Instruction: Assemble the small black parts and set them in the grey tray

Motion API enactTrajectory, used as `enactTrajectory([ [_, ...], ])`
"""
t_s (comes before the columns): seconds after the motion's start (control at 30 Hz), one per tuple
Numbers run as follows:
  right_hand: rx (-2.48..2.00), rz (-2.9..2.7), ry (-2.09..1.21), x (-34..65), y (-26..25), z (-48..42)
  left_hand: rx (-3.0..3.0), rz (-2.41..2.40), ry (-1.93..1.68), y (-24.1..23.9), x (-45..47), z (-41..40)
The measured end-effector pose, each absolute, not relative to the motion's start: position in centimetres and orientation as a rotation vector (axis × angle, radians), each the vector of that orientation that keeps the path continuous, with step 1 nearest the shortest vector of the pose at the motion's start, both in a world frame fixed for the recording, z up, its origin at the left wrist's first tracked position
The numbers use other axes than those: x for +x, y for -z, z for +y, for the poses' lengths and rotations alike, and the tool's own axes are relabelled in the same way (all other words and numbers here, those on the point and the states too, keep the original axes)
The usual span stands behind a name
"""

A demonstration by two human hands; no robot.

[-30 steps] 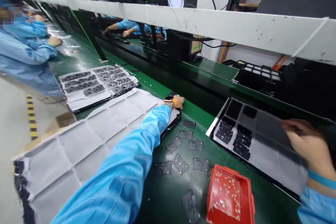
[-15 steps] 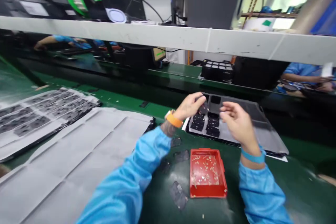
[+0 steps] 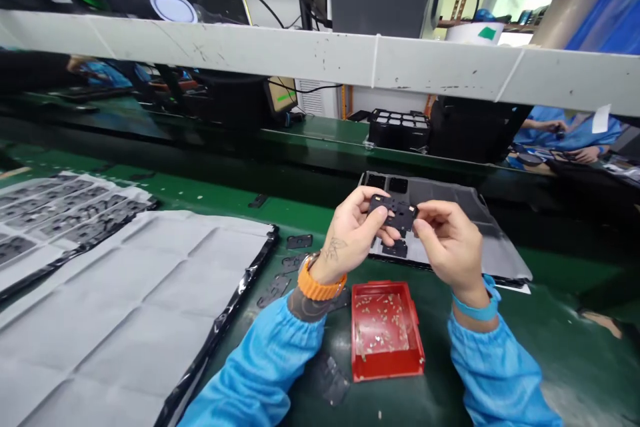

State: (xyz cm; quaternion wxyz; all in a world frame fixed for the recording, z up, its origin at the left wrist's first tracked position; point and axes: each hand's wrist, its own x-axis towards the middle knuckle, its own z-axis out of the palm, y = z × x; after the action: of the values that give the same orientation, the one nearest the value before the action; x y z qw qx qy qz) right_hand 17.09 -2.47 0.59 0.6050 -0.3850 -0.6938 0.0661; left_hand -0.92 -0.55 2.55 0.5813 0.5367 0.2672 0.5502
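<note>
A flat black plastic part point(image 3: 395, 212) with small cutouts and bright metal spots is held up in front of me. My left hand point(image 3: 356, 233) grips its left side between thumb and fingers. The thumb and fingertips of my right hand point(image 3: 447, 240) are pinched at its right edge; whether they also hold a small piece cannot be made out. Behind and below my hands lies a grey sheet pad point(image 3: 480, 233) with several similar black parts on it. Nearer to me stands a red tray point(image 3: 387, 368) with small brass-coloured pieces scattered inside.
Loose black parts point(image 3: 299, 241) lie on the green table left of the tray. A large pale sectioned sheet point(image 3: 150, 293) covers the left, with a filled sheet point(image 3: 65, 210) beyond. A white shelf beam point(image 3: 320, 57) crosses above. A co-worker's blue sleeve point(image 3: 595, 130) shows at far right.
My right hand has come in from the right to the black part, which my left hand has turned flat toward me. The whole view has shifted a little.
</note>
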Motion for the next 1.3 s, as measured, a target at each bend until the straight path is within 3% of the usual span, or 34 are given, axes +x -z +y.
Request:
enactTrajectory([
  [0.63,-0.808,-1.842,0.302,16.1,-2.0,-4.3,1.649,0.768,-1.115,-4.2,-2.6,-2.4],
  [1.3,-0.773,-1.755,0.305,15.4,-2.0,-5.4,1.828,0.719,-1.244,-4.9,-3.1,-3.7],
])
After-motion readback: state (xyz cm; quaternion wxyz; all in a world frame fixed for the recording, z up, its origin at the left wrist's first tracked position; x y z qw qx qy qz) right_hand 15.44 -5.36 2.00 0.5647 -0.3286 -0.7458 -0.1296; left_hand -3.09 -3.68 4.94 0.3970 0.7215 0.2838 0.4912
